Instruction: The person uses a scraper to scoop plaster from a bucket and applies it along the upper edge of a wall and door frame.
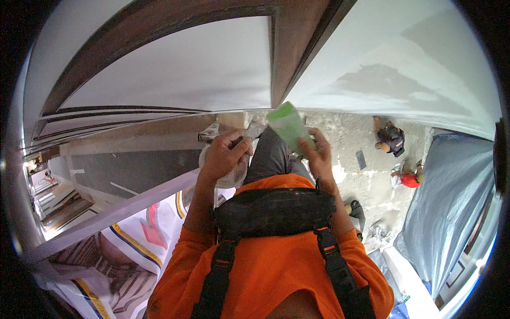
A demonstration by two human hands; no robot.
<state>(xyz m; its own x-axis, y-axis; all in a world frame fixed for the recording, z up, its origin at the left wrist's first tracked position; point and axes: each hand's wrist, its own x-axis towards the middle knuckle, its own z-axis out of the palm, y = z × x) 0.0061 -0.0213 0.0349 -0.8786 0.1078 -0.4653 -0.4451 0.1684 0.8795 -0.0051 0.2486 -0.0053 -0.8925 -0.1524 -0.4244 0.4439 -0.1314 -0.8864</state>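
Note:
My left hand (226, 157) is closed around a small putty knife (255, 129), its blade smeared with pale material and pointing up to the right. My right hand (319, 151) grips a flat green spreader (283, 121), thumb on its face, held at a tilt just right of the knife. A pale, smeared bucket (234, 175) sits below and behind my left hand, partly hidden by it. My dark trouser legs show below the two tools.
A white panel with dark wooden trim (272, 58) and a patched wall (372, 85) rise before me. Far below, two people (392, 137) (409, 178) are on the dusty floor (345, 138). Blue-grey sheeting (441, 202) hangs at right, printed sheets (122, 255) lower left.

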